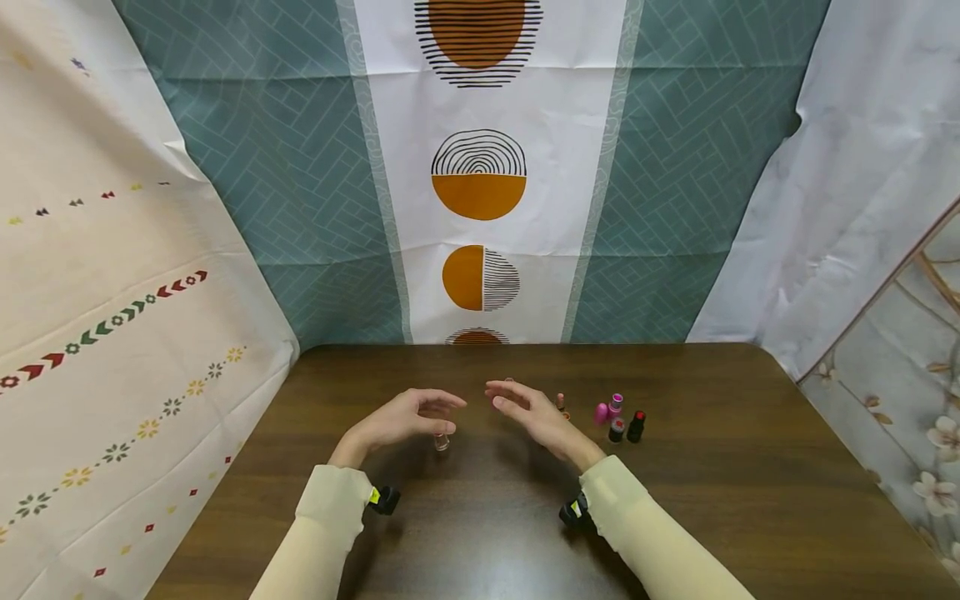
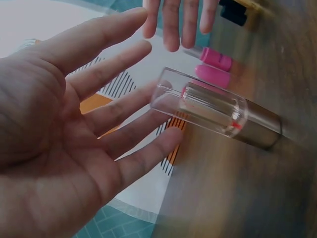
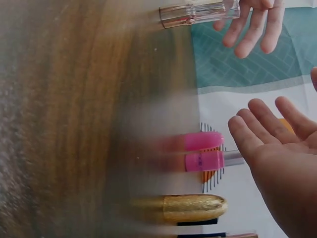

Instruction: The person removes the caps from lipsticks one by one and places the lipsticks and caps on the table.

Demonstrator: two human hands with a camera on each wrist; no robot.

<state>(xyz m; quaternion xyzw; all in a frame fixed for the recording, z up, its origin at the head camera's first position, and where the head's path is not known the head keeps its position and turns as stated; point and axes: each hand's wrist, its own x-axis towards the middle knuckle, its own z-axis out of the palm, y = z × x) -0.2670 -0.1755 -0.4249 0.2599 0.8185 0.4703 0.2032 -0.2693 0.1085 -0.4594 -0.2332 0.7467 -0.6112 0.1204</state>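
Observation:
In the head view my left hand (image 1: 408, 417) hovers over the table with relaxed fingers and holds nothing. Just beside it stands a lipstick (image 2: 257, 124) with a clear cap and a shiny metallic base, upright on the wood and partly covered by the fingers in the head view. My right hand (image 1: 540, 417) faces the left one across a gap, its fingers loosely bent around nothing. Near the right hand, the right wrist view has a pink cap (image 3: 204, 141), a pink lipstick (image 3: 204, 161) with a silver part, and a gold tube (image 3: 195, 208).
Right of the right hand stand a pink lipstick (image 1: 616, 405), a black lipstick (image 1: 636, 427) with a red tip and a small dark cap (image 1: 617, 431). Another small lipstick (image 1: 560, 401) is partly hidden behind the right hand. Patterned cloth (image 1: 480, 275) hangs behind the brown table (image 1: 720, 475).

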